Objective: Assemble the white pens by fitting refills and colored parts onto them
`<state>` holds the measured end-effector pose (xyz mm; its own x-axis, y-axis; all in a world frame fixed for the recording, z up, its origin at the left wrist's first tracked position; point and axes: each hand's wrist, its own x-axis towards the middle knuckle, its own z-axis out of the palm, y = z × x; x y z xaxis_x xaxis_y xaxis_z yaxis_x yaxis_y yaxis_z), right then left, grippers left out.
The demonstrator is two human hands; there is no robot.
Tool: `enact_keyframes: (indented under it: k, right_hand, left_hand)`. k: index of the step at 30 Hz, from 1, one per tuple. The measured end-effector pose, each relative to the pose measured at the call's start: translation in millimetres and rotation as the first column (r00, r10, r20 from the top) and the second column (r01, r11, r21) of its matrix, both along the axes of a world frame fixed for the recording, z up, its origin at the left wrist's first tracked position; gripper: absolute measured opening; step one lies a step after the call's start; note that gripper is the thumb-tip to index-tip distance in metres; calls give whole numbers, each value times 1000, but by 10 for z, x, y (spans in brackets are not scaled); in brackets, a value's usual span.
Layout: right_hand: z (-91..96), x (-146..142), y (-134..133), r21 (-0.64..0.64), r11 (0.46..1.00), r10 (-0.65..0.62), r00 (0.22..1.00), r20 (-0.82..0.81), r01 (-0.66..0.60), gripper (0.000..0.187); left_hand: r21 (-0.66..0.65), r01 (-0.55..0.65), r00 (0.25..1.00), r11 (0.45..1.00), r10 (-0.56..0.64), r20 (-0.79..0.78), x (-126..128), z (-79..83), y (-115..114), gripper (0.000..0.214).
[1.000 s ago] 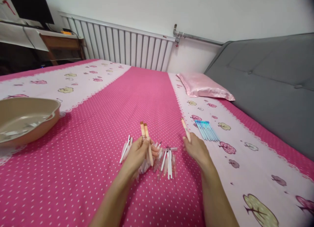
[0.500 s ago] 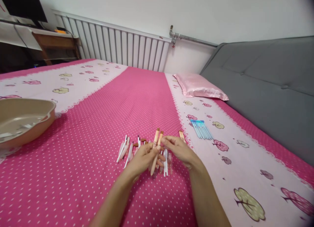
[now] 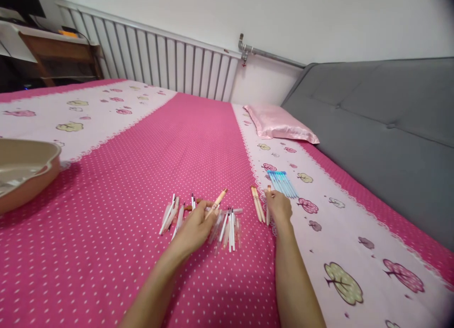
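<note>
My left hand (image 3: 198, 226) is closed around a cream pen with a brown end (image 3: 219, 199), held tilted above a loose heap of pen parts (image 3: 231, 231). My right hand (image 3: 279, 207) is closed on another cream pen (image 3: 268, 216), its brown end pointing away from me. This pen is at the bed cover, just right of a pair of matching cream pens (image 3: 257, 205) lying side by side. Beyond my right hand lies a row of several light-blue pens (image 3: 283, 182). White, clear and pinkish pen parts (image 3: 171, 214) also lie left of my left hand.
A beige-pink basin (image 3: 30, 181) with pale pieces inside stands at the left on the bed cover (image 3: 142, 176). A pink pillow (image 3: 282, 122) lies by the grey headboard (image 3: 383, 101). A white radiator (image 3: 152, 53) runs along the wall; a desk (image 3: 56, 53) is far left.
My right hand has moved right, away from my left hand, carrying one cream pen to beside the pair. My left hand has kept the other cream pen. The view has shifted slightly right.
</note>
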<state>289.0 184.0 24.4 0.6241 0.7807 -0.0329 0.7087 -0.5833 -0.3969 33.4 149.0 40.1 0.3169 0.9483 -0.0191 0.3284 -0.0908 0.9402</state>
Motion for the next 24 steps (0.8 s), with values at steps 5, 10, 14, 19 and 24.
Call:
enact_keyframes:
  k: [5, 10, 14, 19, 24]
  right_hand:
    - [-25, -72, 17, -1, 997, 79, 994, -78, -79, 50]
    - [355, -502, -183, 396, 874, 469, 706, -530, -283, 45]
    - [559, -982, -331, 539, 789, 610, 278, -742, -295, 34]
    - [575, -1121, -343, 557, 817, 573, 307, -760, -149, 31]
    - [524, -1074, -314, 603, 787, 604, 359, -711, -129, 28]
  left_hand:
    - [-67, 55, 998, 996, -53, 33, -14, -10, -39, 20]
    - [11, 67, 988, 998, -68, 135, 17, 87, -73, 15]
    - [66, 41, 980, 997, -53, 191, 56, 135, -86, 14]
    - [113, -121, 992, 986, 115, 54, 38, 192, -75, 19]
    - [130, -287, 955, 949, 294, -40, 11, 233, -76, 20]
